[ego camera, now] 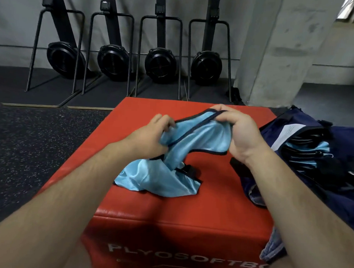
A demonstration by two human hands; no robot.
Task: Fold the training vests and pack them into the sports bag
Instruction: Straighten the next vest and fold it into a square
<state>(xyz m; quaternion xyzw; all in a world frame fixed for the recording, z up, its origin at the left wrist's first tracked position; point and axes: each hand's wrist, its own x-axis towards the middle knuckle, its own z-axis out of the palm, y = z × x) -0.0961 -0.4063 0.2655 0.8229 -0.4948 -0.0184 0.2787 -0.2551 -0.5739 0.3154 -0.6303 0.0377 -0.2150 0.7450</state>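
A light blue training vest (165, 174) with dark trim hangs crumpled over the red plyo box (188, 208), its lower part resting on the box top. My left hand (151, 136) grips the vest's left edge. My right hand (235, 132) pinches the dark-trimmed upper edge, and the cloth is stretched between both hands above the box. The navy sports bag (314, 161) lies open at the right of the box, with several folded blue vests (306, 148) stacked inside it.
Several black upright machines (159, 63) lean against the grey back wall. A concrete pillar (278, 57) stands behind the bag. Dark speckled rubber floor (27, 146) lies to the left of the box.
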